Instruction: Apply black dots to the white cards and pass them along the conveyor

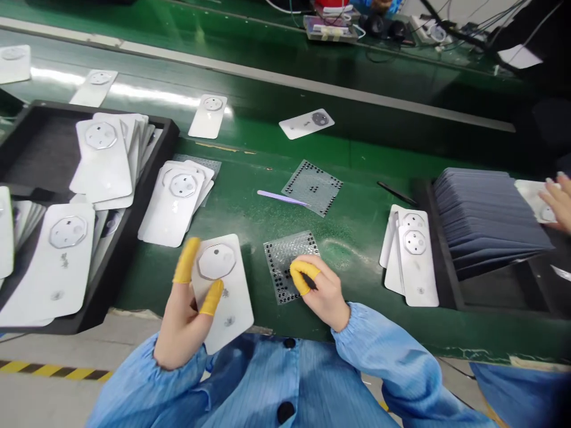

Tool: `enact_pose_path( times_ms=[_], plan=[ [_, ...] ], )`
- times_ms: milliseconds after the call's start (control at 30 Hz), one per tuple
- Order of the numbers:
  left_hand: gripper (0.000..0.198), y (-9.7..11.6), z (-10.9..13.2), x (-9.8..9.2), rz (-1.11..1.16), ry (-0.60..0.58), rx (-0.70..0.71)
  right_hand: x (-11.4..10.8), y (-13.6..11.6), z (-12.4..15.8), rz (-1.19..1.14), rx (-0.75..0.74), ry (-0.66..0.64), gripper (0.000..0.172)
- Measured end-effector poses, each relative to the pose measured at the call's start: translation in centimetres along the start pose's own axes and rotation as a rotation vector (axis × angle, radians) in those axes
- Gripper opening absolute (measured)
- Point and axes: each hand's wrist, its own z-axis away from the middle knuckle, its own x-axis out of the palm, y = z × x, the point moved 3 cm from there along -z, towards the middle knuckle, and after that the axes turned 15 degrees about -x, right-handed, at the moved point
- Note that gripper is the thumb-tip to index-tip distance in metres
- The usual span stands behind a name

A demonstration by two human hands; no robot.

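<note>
My left hand (185,321), with yellow finger cots on the index finger and thumb, holds a white phone back cover (238,297) at its left side. The cover has an octagonal camera ring with one dark spot in it, and lies tilted near the bench's front edge. My right hand (325,291) is in a pinch, its thumb and index tip pressed together in yellow cots over a clear sheet of small black dots (276,255). What the pinch holds, if anything, is too small to tell. Behind it lie purple tweezers (281,197) and a second dotted sheet (307,184).
Stacked white covers (172,208) lie left of centre, others (414,261) at the right. A black tray (156,160) of covers stands left; another (446,261) holds dark grey sheets (486,214). Single covers (207,119) lie along the back strip. Another person's hand (559,199) is far right.
</note>
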Motion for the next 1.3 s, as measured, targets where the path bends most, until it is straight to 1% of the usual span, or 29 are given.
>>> enact_pose_path(
  times_ms=[33,67,100,133,200,267,300,367,467,533,633,733,867,967,1067,1133,1200,1233,1267,1300],
  plan=[
    [0.096,0.2,0.7,0.3,0.054,-0.001,0.016,-0.3,-0.6,-0.4,0.03,-0.032,0.029,0.024],
    [0.099,0.5,1.3,0.9,0.092,-0.034,0.038,-0.6,-1.2,-0.8,0.066,-0.067,0.059,0.027],
    [0.096,0.8,1.8,1.8,0.115,-0.092,0.061,-0.9,-1.9,-1.3,0.102,-0.101,0.081,0.03],
    [0.088,1.0,2.3,2.9,0.131,-0.156,0.076,-1.1,-2.6,-1.9,0.134,-0.125,0.087,0.031],
    [0.067,1.3,2.9,4.7,0.141,-0.281,0.107,-1.4,-3.8,-2.9,0.186,-0.167,0.025,0.03],
    [0.052,1.4,3.3,5.9,0.137,-0.347,0.134,-1.5,-4.8,-3.4,0.251,-0.217,-0.068,0.027],
    [0.049,1.4,3.3,6.2,0.136,-0.356,0.151,-1.6,-5.1,-3.5,0.287,-0.242,-0.11,0.027],
    [0.048,1.5,3.4,6.3,0.145,-0.35,0.191,-1.8,-5.5,-3.4,0.348,-0.277,-0.165,0.027],
    [0.048,1.6,3.4,6.2,0.157,-0.335,0.265,-1.8,-5.7,-2.7,0.389,-0.277,-0.212,0.022],
    [0.051,1.6,3.4,6.3,0.154,-0.35,0.291,-1.7,-5.8,-2.5,0.401,-0.269,-0.228,0.02],
    [0.055,1.4,3.3,6.4,0.126,-0.371,0.305,-1.6,-5.8,-2.5,0.42,-0.262,-0.258,0.024],
    [0.057,1.0,3.3,6.3,0.065,-0.34,0.313,-1.8,-5.7,-2.8,0.423,-0.272,-0.302,0.025],
    [0.057,0.6,3.1,6.1,0.01,-0.298,0.279,-2.3,-5.7,-2.8,0.375,-0.295,-0.295,0.024],
    [0.059,0.6,3.0,6.1,-0.002,-0.277,0.266,-2.0,-5.8,-2.5,0.373,-0.251,-0.334,0.026],
    [0.059,0.7,3.0,6.5,-0.007,-0.299,0.263,-1.2,-5.7,-1.9,0.278,-0.202,-0.357,0.034],
    [0.058,0.8,2.9,7.1,0.03,-0.35,0.242,-1.0,-5.1,-1.5,0.153,-0.172,-0.31,0.038],
    [0.065,1.1,2.6,7.2,0.104,-0.369,0.217,-1.2,-4.0,-0.8,0.049,-0.112,-0.242,0.041],
    [0.071,1.2,2.3,6.8,0.144,-0.325,0.228,-1.4,-3.2,-0.5,0.027,-0.068,-0.205,0.042],
    [0.076,1.3,1.8,6.1,0.165,-0.238,0.253,-1.5,-2.5,0.0,0.035,-0.025,-0.184,0.044],
    [0.077,1.4,1.2,5.1,0.151,-0.115,0.283,-1.7,-1.8,0.4,0.07,0.002,-0.183,0.046]
  ],
)
